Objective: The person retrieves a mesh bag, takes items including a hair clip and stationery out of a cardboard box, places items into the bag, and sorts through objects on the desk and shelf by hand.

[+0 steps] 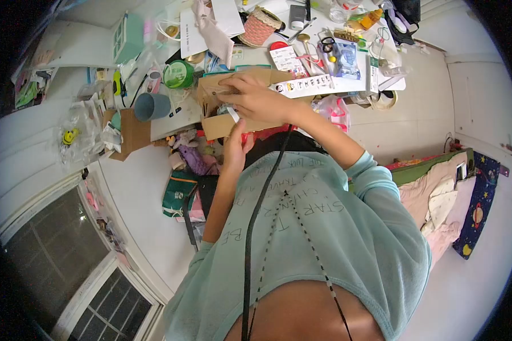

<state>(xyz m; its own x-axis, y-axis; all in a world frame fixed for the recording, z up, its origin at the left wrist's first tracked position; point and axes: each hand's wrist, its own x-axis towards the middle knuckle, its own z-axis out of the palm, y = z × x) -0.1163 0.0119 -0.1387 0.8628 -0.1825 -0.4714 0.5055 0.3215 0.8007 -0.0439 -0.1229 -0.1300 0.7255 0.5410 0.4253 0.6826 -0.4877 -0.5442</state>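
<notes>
An open cardboard box (219, 126) stands at the table's near edge, with small items inside that I cannot make out. My left hand (236, 149) is closed at the box's near side around a red-handled tool (244, 138). A narrow pale strip, perhaps its blade, points up-left from the thumb into the box. My right hand (259, 101) reaches across the top of the box, fingers stretched out and slightly apart over the opening. Beside that hand, a white strip with round stickers (304, 86) lies across the box's right side.
Behind the box are a green round container (178, 74), a pink woven basket (260, 27), black scissors (327, 44) and a blue packet (347, 59). A grey-blue cup (151, 107) stands left, near another cardboard box (134, 134). A black cord hangs down before my chest.
</notes>
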